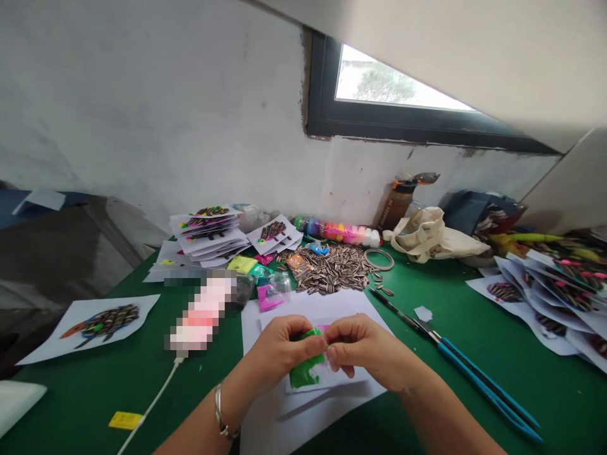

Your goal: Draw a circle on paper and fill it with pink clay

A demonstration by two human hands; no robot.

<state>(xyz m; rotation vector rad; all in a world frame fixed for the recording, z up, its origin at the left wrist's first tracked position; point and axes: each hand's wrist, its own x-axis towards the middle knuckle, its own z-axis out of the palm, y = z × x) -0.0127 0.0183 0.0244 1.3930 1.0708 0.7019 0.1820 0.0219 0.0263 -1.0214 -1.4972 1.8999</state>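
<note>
A small clear plastic packet of green modelling clay [305, 373] is in front of me, above the white paper [265, 417]. My left hand [279, 351] grips its upper left part between thumb and fingers. My right hand [367, 351] pinches the right edge of the same packet, close to the left fingertips. The fingers partly cover the packet, and a pinkish patch shows through its clear part. Beyond my hands lie a magenta clay packet [269, 298] and a heap of striped sunflower seeds [336, 268].
Blue-handled tweezers [488, 385] and a dark pen [393, 308] lie to the right. Stacks of seed-covered pictures [208, 237] stand at both sides; one seed picture [95, 325] lies left. A white cable [154, 404] crosses the green table. A bottle [396, 205] and cloth bag [427, 237] stand behind.
</note>
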